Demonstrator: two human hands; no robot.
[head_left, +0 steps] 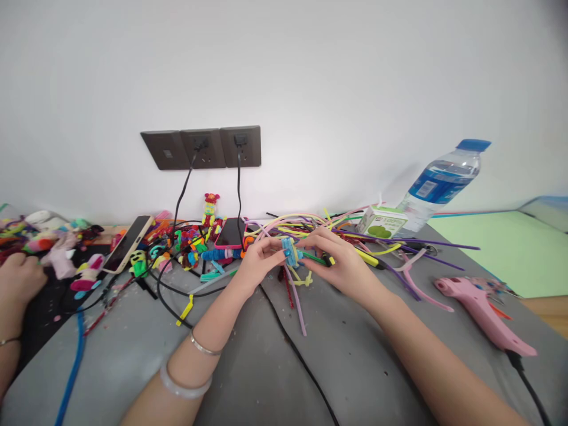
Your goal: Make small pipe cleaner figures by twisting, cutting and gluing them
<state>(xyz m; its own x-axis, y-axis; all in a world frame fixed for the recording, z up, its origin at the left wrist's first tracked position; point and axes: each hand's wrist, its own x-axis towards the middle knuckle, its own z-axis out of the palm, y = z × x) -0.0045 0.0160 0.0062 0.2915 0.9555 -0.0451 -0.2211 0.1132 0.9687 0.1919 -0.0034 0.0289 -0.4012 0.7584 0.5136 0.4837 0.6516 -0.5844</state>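
Between my hands is a small light-blue pipe-cleaner piece with a yellow strip. My left hand pinches it from the left, thumb and fingers closed on its edge. On the other side, the fingertips of my right hand press against its right edge; whether that hand also holds something thin is unclear. A green and black stick-like thing shows by the right fingers, partly hidden. Below the piece, a lilac pipe cleaner and a bent yellow one lie on the grey table.
Loose pipe cleaners pile up behind my hands. At right are a juice box, a water bottle and a pink glue gun. Phones, fuzzy figures and black cables lie left; another person's hand rests there.
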